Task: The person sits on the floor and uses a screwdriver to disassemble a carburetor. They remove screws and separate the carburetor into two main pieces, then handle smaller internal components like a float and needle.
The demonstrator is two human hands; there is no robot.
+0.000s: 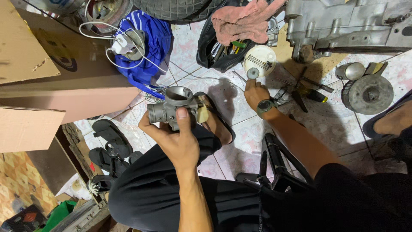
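Fingers, left hand (174, 137): clamped round a grey metal carburettor (176, 107), thumb pressed flat up its near face, the other fingers curled round its left end.
Fingers, right hand (255, 92): bunched together, tips down on a small round grey part (252, 73); whether they pinch it or only touch it, I cannot tell.
Carburettor: held up off the floor over the person's left knee, its open round bore facing upward, a cream-coloured piece on its right side; it covers part of a foot in a dark sandal (219, 124).
White dish (260, 60): on the tiled floor, up and to the right of the carburettor, with a coil spring (259, 63) lying in it; the small round part sits at its near edge.
Wristwatch (265, 106): on the right wrist, to the right of the carburettor.
Tool bag (216, 53): black, open, tools inside, just left of the white dish, a pink rag (242, 21) draped over its top.
Engine casing (347, 23): grey metal, far right of the carburettor, at the top edge.
Screwdrivers (311, 88): scattered on the tiles right of the right hand.
Blue cloth (143, 45): above and left of the carburettor, a white cable (113, 34) looped over it.
Cardboard boxes (47, 73): far left of the carburettor.
Black sandals (109, 146): on the floor, below and left of the carburettor.
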